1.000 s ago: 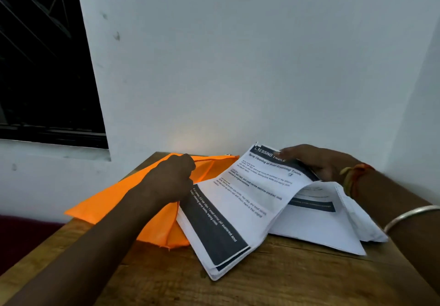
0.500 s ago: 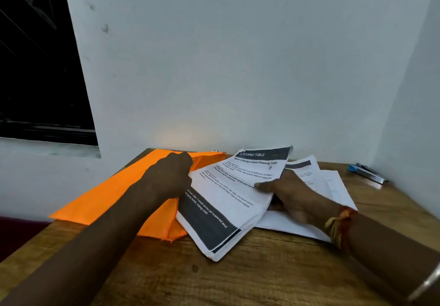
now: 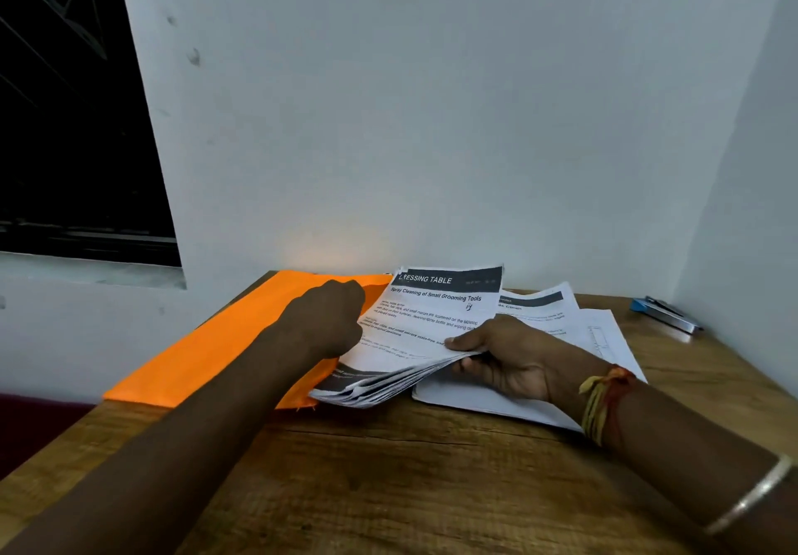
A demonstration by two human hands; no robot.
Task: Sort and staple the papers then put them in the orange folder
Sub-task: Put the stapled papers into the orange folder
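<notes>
An orange folder (image 3: 224, 347) lies at the table's far left, against the wall. My left hand (image 3: 328, 321) is curled at the folder's right side, where the papers meet it; what its fingers grip is hidden. My right hand (image 3: 505, 356) grips the right edge of a bundle of printed papers (image 3: 427, 321) headed "Dressing Table", thumb on top, lifting it so the sheet edges fan out. More loose sheets (image 3: 596, 334) lie flat under and to the right of that bundle. A blue stapler (image 3: 665, 315) sits at the far right by the wall.
The wooden table (image 3: 410, 477) fills the near part of the view and stands in a corner of white walls. A dark window (image 3: 64, 123) is at the upper left. The table's left edge drops away beside the folder.
My right hand moved from the bundle's far top edge to its right edge and lifted that edge. The bundle shifted slightly toward the folder. The left hand stayed in place.
</notes>
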